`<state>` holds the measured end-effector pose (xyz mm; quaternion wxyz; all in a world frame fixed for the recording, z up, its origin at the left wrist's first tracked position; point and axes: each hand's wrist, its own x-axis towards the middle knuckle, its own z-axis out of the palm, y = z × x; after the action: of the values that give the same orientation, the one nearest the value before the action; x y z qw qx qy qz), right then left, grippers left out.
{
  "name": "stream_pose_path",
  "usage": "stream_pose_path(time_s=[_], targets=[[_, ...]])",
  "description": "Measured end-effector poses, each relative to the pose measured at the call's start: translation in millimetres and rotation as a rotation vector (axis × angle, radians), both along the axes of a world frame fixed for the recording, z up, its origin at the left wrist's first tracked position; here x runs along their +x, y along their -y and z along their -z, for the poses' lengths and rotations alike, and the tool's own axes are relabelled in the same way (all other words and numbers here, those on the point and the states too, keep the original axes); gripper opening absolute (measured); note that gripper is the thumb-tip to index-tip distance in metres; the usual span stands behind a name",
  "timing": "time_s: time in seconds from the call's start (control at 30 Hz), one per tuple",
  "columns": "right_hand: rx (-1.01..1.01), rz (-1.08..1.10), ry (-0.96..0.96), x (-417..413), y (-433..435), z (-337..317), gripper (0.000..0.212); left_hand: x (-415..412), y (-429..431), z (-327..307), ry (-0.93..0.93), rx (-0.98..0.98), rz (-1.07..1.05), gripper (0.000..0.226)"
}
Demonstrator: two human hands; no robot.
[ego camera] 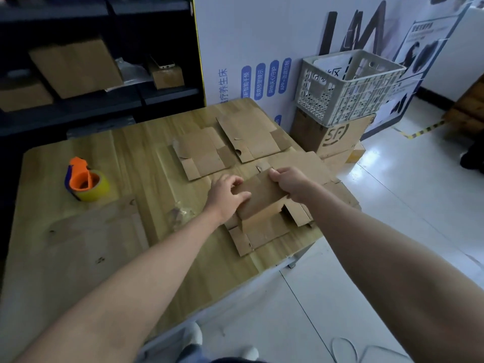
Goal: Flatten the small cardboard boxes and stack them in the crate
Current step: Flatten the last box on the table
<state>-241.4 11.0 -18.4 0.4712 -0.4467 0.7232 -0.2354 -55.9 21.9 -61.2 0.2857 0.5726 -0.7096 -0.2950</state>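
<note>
From the head view, both hands meet over a half-collapsed small cardboard box lying near the right edge of the tabletop. The left hand curls its fingers and thumb round the box's raised top panel at its left edge. The right hand grips the same panel at its far right corner, fingers folded over it. The box's lower flaps lie spread on the tabletop just below both hands.

Just beyond the left hand lies one flattened box, and a second flattened box lies farther off beside it. Well beyond the right hand, off the tabletop, the white crate sits on a large printed carton. Far to the left of the left hand rests an orange tape dispenser.
</note>
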Motion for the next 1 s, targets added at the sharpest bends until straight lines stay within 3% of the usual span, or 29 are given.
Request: stream_pose_path(time_s=[0.1, 0.2, 0.33, 0.4, 0.57, 1.0], targets=[[0.019, -0.019, -0.011, 11, -6, 17, 0.034, 5, -10, 17, 0.232, -0.033, 0.003, 0.041], [0.002, -0.114, -0.184, 14, -10, 33, 0.041, 11, -12, 29, 0.254, 0.041, 0.043, 0.036], [-0.085, -0.429, -0.586, 5, -17, 44, 0.102, 11, -9, 30, 0.142, 0.102, 0.025, 0.036], [-0.168, -0.505, -0.697, 0, -18, 46, 0.113, 9, -7, 28, 0.131, 0.142, 0.037, 0.042], [-0.195, -0.696, -0.87, 7, -15, 51, 0.104, 2, -5, 27, 0.182, 0.127, 0.065, 0.035], [-0.105, -0.631, -0.937, 10, -9, 55, 0.103, -8, 5, 28, 0.18, 0.153, 0.094, 0.013]])
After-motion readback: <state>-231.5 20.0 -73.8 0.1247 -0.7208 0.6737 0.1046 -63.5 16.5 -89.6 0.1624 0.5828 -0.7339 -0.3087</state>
